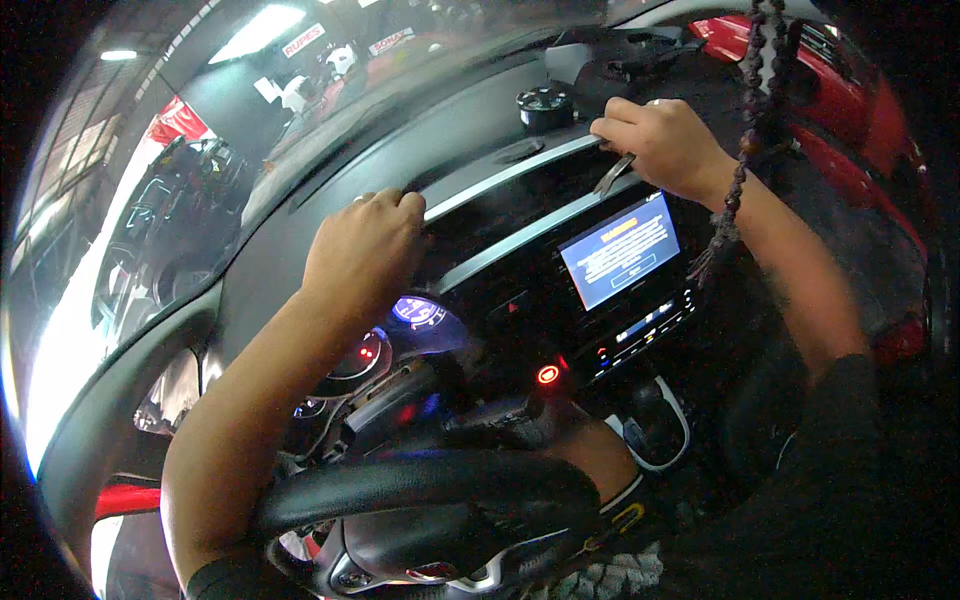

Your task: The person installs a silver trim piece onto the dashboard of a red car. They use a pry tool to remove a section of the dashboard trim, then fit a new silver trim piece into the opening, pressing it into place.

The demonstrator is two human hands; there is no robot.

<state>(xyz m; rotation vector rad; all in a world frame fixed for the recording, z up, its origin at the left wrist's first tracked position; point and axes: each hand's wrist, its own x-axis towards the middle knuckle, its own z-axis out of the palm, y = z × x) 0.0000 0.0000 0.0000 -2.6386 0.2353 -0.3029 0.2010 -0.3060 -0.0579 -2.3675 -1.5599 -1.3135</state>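
Observation:
My left hand [365,245] has its fingers curled at the left end of a dark dashboard trim panel [515,205] with a silver edge. My right hand [660,145], higher up, grips the panel's right end, where a small flat metal piece [612,178] shows under my fingers, too partly hidden to identify. Below this span are a lit touchscreen [620,250], a control strip [645,325] and a glowing red round button [547,374]. The instrument cluster [415,312] glows under my left forearm.
A steering wheel [400,480] fills the lower middle, near a knee [590,450] and gear selector area [650,430]. A black round container [543,108] sits on the dash top. Dark beads [745,175] hang beside my right arm. Beyond the glass stands a red car [840,160].

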